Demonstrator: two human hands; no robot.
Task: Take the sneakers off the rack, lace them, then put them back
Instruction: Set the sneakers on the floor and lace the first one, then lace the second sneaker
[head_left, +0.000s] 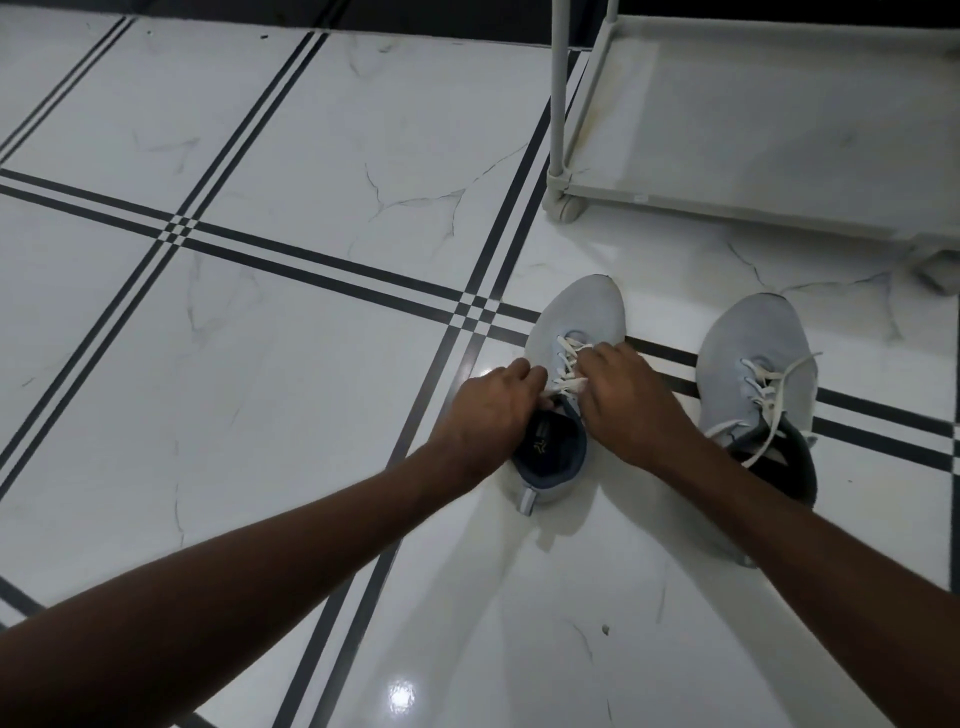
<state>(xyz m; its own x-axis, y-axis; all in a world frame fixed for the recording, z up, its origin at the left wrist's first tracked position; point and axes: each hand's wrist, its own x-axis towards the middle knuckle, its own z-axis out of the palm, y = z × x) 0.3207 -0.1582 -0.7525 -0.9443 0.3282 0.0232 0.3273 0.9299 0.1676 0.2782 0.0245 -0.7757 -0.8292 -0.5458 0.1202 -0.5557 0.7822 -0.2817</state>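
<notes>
Two pale knit sneakers sit on the glossy tiled floor (260, 364), toes toward the rack (753, 171). Left hand (485, 410) and right hand (631, 400) pinch flat white lace (569, 364) over the left sneaker (582, 312), running toe-to-heel between them. Right sneaker (748, 343) lies beside, laces loose

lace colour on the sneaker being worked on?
White or off-white laces on the light grey sneaker; head view.
</notes>
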